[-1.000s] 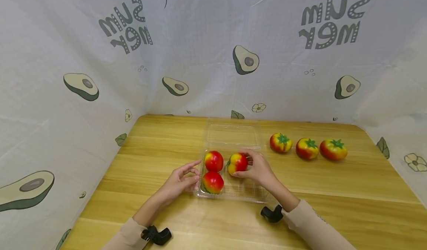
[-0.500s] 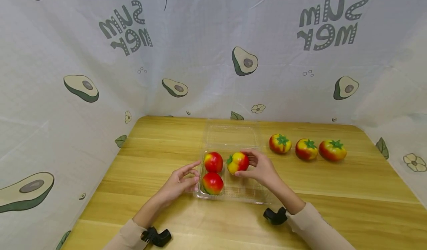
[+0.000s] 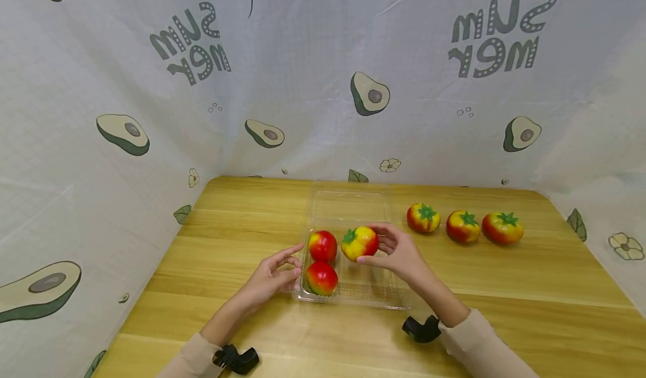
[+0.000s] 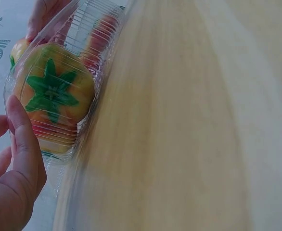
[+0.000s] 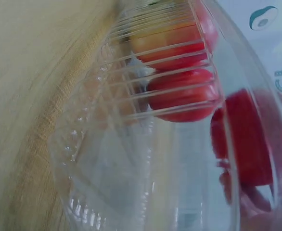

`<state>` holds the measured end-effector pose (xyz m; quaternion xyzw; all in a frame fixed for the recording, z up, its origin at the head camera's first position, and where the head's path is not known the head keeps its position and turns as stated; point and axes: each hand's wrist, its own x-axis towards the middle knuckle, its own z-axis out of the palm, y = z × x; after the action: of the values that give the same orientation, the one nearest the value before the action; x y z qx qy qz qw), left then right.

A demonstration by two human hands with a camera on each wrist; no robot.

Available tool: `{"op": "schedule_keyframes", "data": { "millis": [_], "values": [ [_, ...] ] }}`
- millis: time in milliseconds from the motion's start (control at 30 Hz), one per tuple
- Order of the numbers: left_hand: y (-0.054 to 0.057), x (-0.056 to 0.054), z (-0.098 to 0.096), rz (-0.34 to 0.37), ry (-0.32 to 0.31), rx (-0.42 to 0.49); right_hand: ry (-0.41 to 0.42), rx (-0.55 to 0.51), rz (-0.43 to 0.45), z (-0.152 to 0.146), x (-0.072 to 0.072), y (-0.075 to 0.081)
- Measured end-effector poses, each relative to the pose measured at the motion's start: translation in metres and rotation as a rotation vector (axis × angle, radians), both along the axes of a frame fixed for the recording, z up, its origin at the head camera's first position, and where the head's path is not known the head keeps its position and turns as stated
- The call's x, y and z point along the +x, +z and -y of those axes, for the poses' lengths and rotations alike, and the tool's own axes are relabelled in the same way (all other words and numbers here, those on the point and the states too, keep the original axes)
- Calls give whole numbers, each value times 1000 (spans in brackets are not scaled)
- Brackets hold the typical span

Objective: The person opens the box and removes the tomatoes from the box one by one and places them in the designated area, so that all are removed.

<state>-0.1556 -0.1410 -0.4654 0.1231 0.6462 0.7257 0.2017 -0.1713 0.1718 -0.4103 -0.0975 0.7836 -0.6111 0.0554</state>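
Note:
My right hand (image 3: 398,254) grips a red-and-yellow toy tomato (image 3: 359,243) between thumb and fingers, over the right half of a clear plastic clamshell box (image 3: 353,298). Its green star-shaped leaf points up and left. Two more toy tomatoes (image 3: 323,246) lie one behind the other in the box's left half. At the box's left side rests my left hand (image 3: 272,274), its fingertips touching the wall; in the left wrist view the thumb (image 4: 23,144) lies along that wall. The right wrist view shows the held tomato (image 5: 244,139) through the clear plastic.
Three more toy tomatoes (image 3: 463,226) stand in a row on the wooden table (image 3: 504,288), right of the box and towards the back. The box's clear lid (image 3: 350,204) lies folded open behind it. A white avocado-print cloth (image 3: 303,86) hangs around the table.
My right hand has raised the toy tomato slightly and turned it, so its green leaf faces up more. The left hand stays at the box's side.

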Motion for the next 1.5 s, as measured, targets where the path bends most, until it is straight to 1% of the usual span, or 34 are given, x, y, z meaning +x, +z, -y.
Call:
{"op": "schedule_keyframes", "data": {
  "millis": [133,300,467,733,1067,1233,1500],
  "values": [
    [-1,0,0,-3,-2,1,0,-27,0,-3,1,1],
    [-1,0,0,2,-5,1,2,-56,-22,-7,0,0],
    [0,-1,0,-6,-13,3,-3,-50,-60,-12,-1,1],
    [2,-2,-2,-24,-22,8,-22,-56,-62,-18,-1,2],
    [1,-4,-2,-25,-22,9,-7,-66,-92,-27,-1,5],
    [0,-4,-2,-20,-17,0,5,-93,-84,-31,0,5],
    [0,-2,0,-4,0,-11,-20,-111,-78,-36,2,4]
  ]
}}
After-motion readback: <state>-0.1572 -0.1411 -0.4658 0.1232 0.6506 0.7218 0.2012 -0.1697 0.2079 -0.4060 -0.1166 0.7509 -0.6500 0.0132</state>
